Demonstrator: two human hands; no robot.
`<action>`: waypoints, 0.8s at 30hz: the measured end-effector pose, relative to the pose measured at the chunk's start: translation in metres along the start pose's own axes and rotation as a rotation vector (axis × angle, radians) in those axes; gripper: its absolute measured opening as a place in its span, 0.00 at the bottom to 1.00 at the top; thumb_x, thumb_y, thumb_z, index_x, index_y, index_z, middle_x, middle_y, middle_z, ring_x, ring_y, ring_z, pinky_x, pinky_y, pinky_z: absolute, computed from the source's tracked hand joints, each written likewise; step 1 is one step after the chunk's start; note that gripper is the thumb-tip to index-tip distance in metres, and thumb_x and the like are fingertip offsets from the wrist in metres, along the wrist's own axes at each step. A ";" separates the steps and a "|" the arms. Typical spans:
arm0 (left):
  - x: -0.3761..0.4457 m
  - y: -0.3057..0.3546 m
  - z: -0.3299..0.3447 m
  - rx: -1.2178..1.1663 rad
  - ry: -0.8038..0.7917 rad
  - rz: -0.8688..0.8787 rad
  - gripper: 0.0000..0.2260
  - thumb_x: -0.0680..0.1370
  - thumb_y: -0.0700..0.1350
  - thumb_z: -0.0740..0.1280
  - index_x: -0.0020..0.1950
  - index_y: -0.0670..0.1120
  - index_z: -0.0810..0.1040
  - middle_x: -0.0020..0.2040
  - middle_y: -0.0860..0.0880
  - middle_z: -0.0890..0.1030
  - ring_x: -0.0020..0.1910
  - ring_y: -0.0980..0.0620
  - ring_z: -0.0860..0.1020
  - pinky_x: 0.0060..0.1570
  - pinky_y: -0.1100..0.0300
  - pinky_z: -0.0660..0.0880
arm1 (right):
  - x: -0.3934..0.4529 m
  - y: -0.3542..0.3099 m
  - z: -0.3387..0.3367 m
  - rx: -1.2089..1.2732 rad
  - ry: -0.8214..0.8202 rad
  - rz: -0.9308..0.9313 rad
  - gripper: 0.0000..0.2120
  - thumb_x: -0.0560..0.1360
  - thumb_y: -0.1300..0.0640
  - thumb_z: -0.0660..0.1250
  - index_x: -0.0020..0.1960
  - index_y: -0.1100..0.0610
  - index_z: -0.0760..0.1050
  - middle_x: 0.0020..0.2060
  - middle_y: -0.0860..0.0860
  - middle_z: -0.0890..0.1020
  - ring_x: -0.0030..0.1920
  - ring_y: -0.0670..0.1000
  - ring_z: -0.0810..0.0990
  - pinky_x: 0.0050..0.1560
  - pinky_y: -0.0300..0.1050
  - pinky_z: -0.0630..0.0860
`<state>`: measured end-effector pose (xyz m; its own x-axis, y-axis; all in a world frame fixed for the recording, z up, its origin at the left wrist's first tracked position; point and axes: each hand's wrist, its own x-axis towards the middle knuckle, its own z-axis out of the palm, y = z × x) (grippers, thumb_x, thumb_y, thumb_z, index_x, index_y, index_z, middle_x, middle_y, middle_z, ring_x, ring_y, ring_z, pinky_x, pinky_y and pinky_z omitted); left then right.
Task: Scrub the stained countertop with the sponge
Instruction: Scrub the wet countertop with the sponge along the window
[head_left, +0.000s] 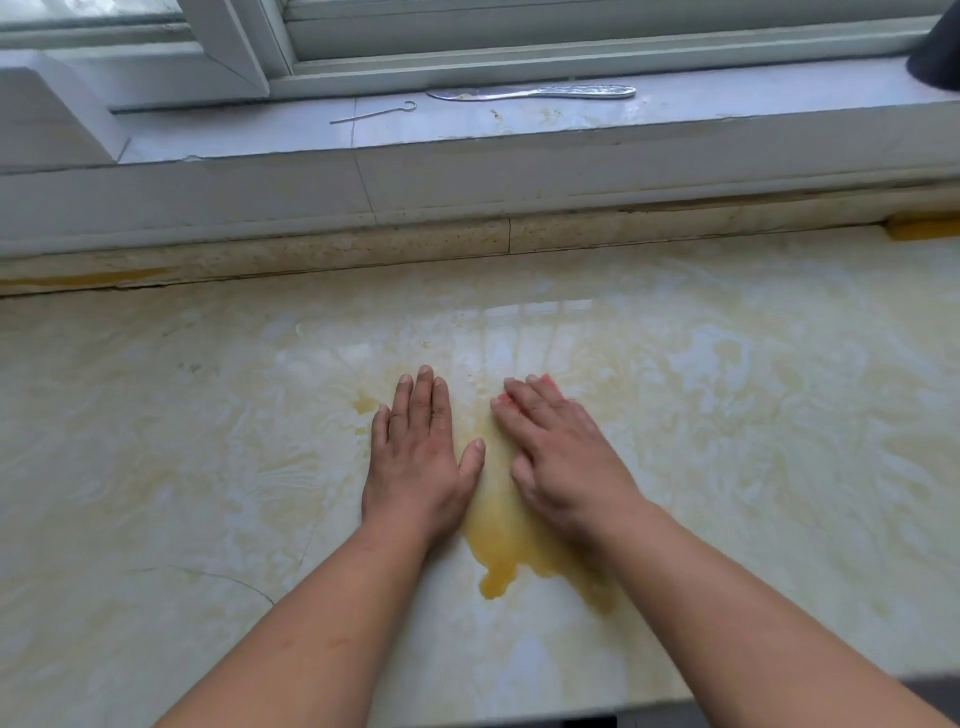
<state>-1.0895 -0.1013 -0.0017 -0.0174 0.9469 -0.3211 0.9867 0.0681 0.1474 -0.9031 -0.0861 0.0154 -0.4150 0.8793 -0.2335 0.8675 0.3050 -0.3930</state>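
head view shows the right hand (563, 457) with flat fingers pressing a pink sponge (545, 380) on the table (156, 467), the left hand (421, 457) flat with fingers together beside it, and a yellow stain (498, 545) still there, so lots of scrubbing seems left.

Two hands (415, 457) (561, 457), one sponge (545, 382), one knife (535, 93), one hook (374, 113)
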 end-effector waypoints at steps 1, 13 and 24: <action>0.000 0.000 -0.001 -0.002 -0.005 0.005 0.39 0.80 0.66 0.39 0.84 0.46 0.32 0.82 0.50 0.27 0.81 0.50 0.27 0.81 0.47 0.33 | -0.007 0.012 -0.003 -0.006 0.009 0.028 0.33 0.77 0.48 0.54 0.82 0.45 0.52 0.82 0.43 0.47 0.81 0.48 0.40 0.80 0.52 0.44; -0.006 -0.005 -0.005 -0.037 -0.018 0.056 0.35 0.86 0.62 0.46 0.84 0.46 0.34 0.83 0.48 0.28 0.81 0.49 0.29 0.81 0.49 0.33 | -0.173 0.039 0.035 0.051 0.205 -0.128 0.30 0.73 0.56 0.59 0.76 0.55 0.69 0.79 0.50 0.64 0.79 0.58 0.59 0.73 0.59 0.62; -0.013 -0.012 -0.001 -0.016 0.003 0.039 0.35 0.85 0.62 0.46 0.84 0.47 0.34 0.83 0.48 0.28 0.81 0.49 0.29 0.80 0.47 0.32 | -0.138 -0.039 0.076 0.039 0.262 -0.007 0.34 0.71 0.54 0.57 0.78 0.56 0.65 0.81 0.52 0.57 0.81 0.57 0.51 0.75 0.60 0.56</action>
<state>-1.1015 -0.1143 0.0018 0.0201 0.9499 -0.3118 0.9840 0.0364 0.1742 -0.9001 -0.2470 -0.0045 -0.3314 0.9435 0.0058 0.8513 0.3017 -0.4292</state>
